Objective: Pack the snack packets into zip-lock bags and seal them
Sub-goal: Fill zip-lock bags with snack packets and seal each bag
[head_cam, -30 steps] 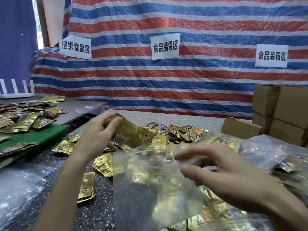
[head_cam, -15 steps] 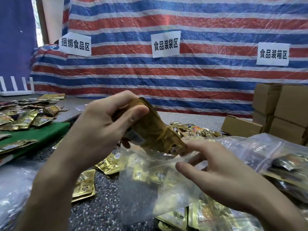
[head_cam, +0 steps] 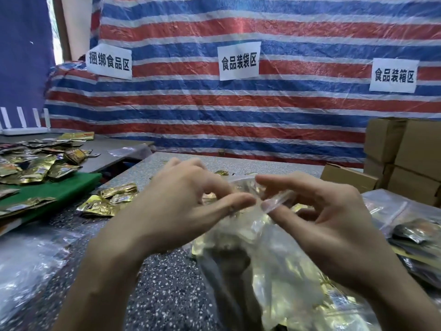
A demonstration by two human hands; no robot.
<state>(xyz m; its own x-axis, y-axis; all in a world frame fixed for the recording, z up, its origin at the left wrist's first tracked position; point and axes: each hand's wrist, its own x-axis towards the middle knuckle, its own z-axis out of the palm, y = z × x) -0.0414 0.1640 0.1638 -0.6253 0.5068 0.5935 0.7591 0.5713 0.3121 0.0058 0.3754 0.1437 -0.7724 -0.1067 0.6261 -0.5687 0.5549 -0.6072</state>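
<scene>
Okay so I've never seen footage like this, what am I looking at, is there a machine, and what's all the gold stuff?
No machine here: a person wears a camera on the head, looking down at their own two hands. The left hand and right hand each pinch the top edge of a clear zip-lock bag with gold packets inside. More snack packets lie loose on the speckled table; cardboard boxes are stacked at the right.

Left hand point(head_cam: 181, 206) and right hand point(head_cam: 334, 225) meet, fingers point(head_cam: 286, 183) pinching the zip-lock bag point(head_cam: 267, 271) mouth.
</scene>
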